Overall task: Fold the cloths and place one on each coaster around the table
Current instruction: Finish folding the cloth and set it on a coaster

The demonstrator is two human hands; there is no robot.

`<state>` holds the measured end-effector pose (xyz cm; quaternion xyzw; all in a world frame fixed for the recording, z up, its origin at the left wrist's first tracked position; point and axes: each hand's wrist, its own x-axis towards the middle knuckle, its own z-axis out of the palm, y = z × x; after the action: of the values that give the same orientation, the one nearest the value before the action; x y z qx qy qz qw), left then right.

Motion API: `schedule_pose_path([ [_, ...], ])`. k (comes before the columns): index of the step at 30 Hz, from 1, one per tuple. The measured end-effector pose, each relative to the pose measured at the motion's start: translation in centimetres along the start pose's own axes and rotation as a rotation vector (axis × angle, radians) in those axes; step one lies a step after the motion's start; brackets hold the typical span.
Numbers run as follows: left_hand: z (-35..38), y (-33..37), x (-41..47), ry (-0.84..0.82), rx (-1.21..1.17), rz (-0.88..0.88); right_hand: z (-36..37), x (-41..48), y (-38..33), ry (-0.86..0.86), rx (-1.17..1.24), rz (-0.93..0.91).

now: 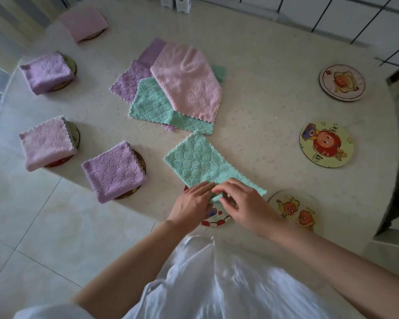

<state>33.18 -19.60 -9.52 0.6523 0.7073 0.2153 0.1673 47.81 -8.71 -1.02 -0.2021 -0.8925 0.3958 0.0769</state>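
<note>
Left hand (pixel 191 206) presses, right hand (pixel 242 203) pinches green cloth (pixel 198 162) edge.

I see cream table (pixel 263 100) w/ rounded edge. Glossy beige tile floor (pixel 32 226) lower left. White tile wall (pixel 332 14), dark grout, top right. Left edge v. bright.
</note>
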Motion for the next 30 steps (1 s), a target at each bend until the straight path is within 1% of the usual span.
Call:
schedule_pose_path([
  [3,0.0,-0.5,-1.0,-0.028,-0.057,-0.017,-0.6,0.7,1.4,0.001,-0.015,-0.046],
  [5,-0.4,-0.6,-1.5,-0.062,-0.132,-0.012,-1.0,1.2,3.2,-0.050,-0.086,-0.014],
  [7,-0.9,-0.8,-2.1,-0.089,-0.224,-0.011,-1.2,1.5,5.0,-0.180,-0.193,0.002],
  [10,-1.6,-1.6,-2.6,-0.122,-0.302,-0.058,-1.0,1.7,6.6,-0.425,-0.338,-0.036],
  [12,-2.3,-2.0,-2.6,-0.130,-0.332,-0.122,-0.9,1.8,7.2,-0.545,-0.399,-0.058],
  [14,-2.9,-1.9,-2.4,-0.149,-0.379,-0.245,-0.9,1.9,7.9,-0.613,-0.427,-0.073],
  [17,-2.8,-2.3,-2.1,-0.196,-0.439,-0.421,-1.1,2.3,8.7,-0.605,-0.360,-0.015],
  [18,-2.6,-2.5,-2.0,-0.203,-0.450,-0.471,-1.1,2.6,8.6,-0.599,-0.309,0.029],
  [21,-2.8,-2.6,-1.1,-0.153,-0.521,-0.676,-1.3,4.3,7.9,-0.557,-0.142,0.215],
  [23,-3.1,-2.6,-0.1,-0.107,-0.656,-0.817,-1.4,5.7,7.4,-0.524,-0.052,0.337],
  [27,-3.7,-3.4,2.0,-0.042,-1.047,-1.087,-0.7,8.4,7.9,-0.389,-0.019,0.428],
  [30,-3.9,-4.2,2.6,-0.068,-1.162,-1.199,0.2,10.1,8.4,-0.354,-0.065,0.493],
])
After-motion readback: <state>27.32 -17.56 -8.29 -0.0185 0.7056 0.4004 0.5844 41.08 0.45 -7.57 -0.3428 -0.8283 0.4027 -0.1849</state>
